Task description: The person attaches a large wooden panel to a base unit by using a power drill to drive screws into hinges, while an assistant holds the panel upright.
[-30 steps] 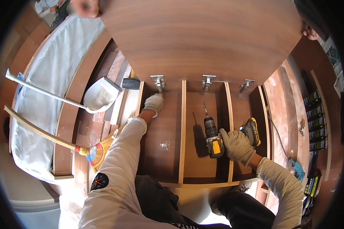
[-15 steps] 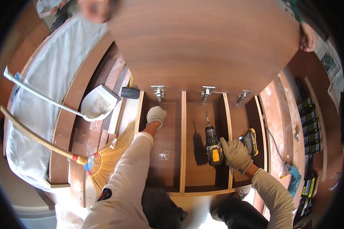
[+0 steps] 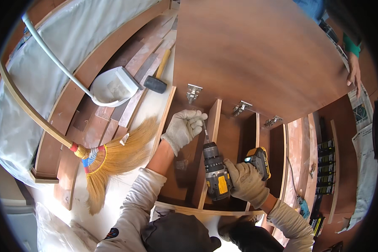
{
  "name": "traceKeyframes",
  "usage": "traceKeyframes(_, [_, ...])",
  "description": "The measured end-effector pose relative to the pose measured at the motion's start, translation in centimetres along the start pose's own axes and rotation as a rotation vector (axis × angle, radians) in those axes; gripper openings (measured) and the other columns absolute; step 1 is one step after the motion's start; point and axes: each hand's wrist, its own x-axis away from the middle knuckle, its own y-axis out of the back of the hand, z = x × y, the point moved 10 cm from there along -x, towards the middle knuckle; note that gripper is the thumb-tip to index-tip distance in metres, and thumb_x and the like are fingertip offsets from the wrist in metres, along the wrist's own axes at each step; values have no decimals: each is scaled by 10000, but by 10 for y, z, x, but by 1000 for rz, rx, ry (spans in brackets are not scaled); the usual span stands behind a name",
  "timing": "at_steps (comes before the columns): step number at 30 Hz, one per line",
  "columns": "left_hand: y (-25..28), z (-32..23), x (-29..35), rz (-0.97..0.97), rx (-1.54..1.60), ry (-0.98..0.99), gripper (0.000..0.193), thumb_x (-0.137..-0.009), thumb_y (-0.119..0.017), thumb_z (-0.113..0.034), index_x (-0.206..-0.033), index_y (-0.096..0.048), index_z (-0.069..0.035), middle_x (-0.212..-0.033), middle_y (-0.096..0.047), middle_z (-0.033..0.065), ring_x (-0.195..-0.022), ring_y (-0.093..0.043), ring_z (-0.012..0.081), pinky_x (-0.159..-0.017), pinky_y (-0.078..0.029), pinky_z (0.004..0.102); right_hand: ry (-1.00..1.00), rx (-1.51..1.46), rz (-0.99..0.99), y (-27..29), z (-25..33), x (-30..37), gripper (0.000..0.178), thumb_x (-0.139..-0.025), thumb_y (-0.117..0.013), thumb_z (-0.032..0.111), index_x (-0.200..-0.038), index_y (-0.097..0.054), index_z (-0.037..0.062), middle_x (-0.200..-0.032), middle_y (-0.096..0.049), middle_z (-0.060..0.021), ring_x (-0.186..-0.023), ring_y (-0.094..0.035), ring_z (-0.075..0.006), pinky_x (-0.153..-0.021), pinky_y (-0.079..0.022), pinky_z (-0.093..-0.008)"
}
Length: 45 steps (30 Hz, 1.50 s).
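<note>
My gloved right hand (image 3: pixel 248 184) is wrapped round the grip of a black and yellow cordless drill (image 3: pixel 216 174), its bit (image 3: pixel 206 134) pointing away from me. At the bit's tip, my gloved left hand (image 3: pixel 183 129) is pinched closed; whatever sits between the fingertips is too small to make out. Both hands are over an open wooden cabinet box with upright dividers (image 3: pixel 214 122). A large brown panel (image 3: pixel 256 54) stands at its far side, with metal hinges (image 3: pixel 193 93) along its lower edge. In the left compartment lies a small clear packet (image 3: pixel 181 164).
Left of the cabinet lie a straw broom (image 3: pixel 122 153), a long-handled dustpan (image 3: pixel 113 88) and a mallet (image 3: pixel 155 84). Another person's hand (image 3: pixel 354 75) is at the panel's right edge. A teal corded tool (image 3: pixel 303 208) and several dark packages (image 3: pixel 326 166) lie right.
My left hand has come up from the left compartment to the drill's bit. The drill has shifted left in my right hand. The view has turned, bringing the mallet's handle into sight.
</note>
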Motion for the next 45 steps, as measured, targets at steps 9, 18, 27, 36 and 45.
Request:
traceKeyframes(9, [11,19,34,-34,255,-89,112,-942,-604,-118,-952,-676,-33,-944,-732,146,-575,-535,120,-486,-436,221,39,-42,-1,-10,16,-20,782,-698,-787,231,-1397,-504,26,-914,-644,-138,-845,-673,-305,-764,-543,-438])
traceKeyframes(18, [10,23,37,76,355,-30,133,-968,-578,-113,-984,-672,-19,-968,-721,154,-571,-523,103,-469,-430,210,97,14,-5,-14,10,-22,792,-697,-800,269,-1392,-497,39,-877,-646,-123,-799,-675,-297,-708,-553,-436])
traceKeyframes(27, [21,32,37,62,343,11,127,-965,-576,-99,-977,-672,-17,-922,-718,141,-528,-492,86,-428,-392,200,109,62,50,-20,12,-19,820,-681,-813,279,-1398,-488,47,-883,-638,-102,-847,-665,-271,-738,-557,-419])
traceKeyframes(36, [28,30,34,15,282,-45,98,-967,-583,-99,-1002,-638,-26,-862,-687,107,-514,-461,70,-420,-373,189,88,81,110,-26,12,-25,712,-706,-770,230,-1348,-516,57,-878,-636,-100,-835,-661,-268,-743,-551,-414])
traceKeyframes(45, [43,24,25,-62,110,-100,87,-962,-615,-148,-1009,-625,-75,-838,-655,35,-515,-427,38,-432,-331,173,109,171,68,-38,16,-31,534,-823,-619,153,-1340,-538,49,-837,-614,-96,-752,-637,-245,-664,-543,-385])
